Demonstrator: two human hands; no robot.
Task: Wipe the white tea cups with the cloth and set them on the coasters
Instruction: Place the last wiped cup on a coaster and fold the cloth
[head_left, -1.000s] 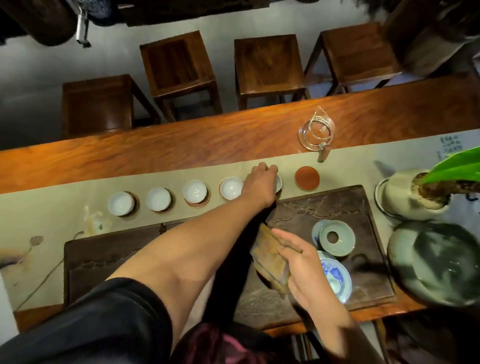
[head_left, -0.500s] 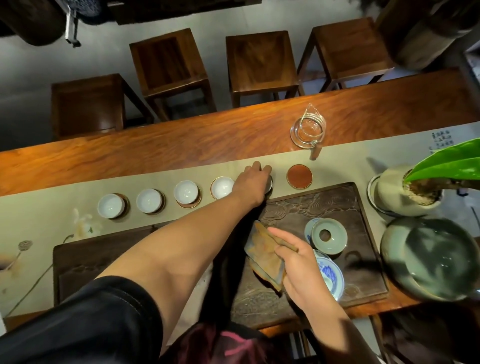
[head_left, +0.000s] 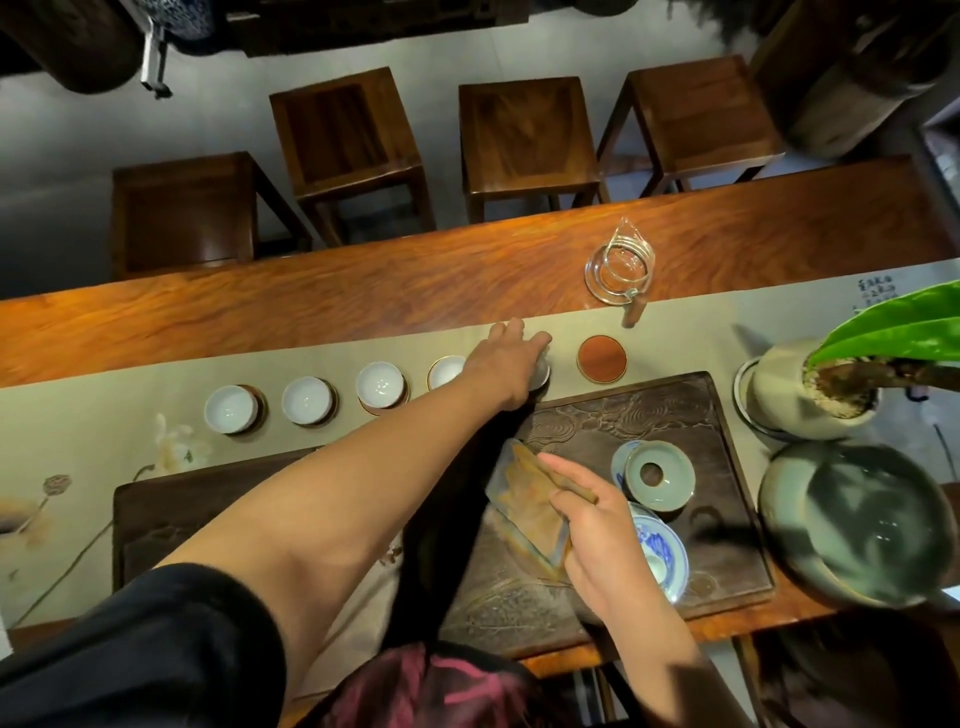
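We see the left hand (head_left: 506, 364) reaching out over the grey runner (head_left: 104, 426) on the bench (head_left: 363, 291), fingers extended over a white cup (head_left: 540, 371) of which only the right edge shows; we cannot tell whether the fingers grip it. Left of that hand, 4 more white cups (head_left: 379, 384) stand in a row on the runner, each on a coaster. Right of the hand lies 1 bare red coaster (head_left: 602, 359), just beyond the far edge of the dark carved tray (head_left: 717, 519). The right hand (head_left: 597, 530) hovers over the tray, fingers curled, pinching the folded tan cloth (head_left: 524, 504). On the tray right of that hand sit a pale green lid (head_left: 658, 474) and a blue-and-white bowl (head_left: 660, 556). A glass pitcher (head_left: 621, 267) stands beyond the red coaster.
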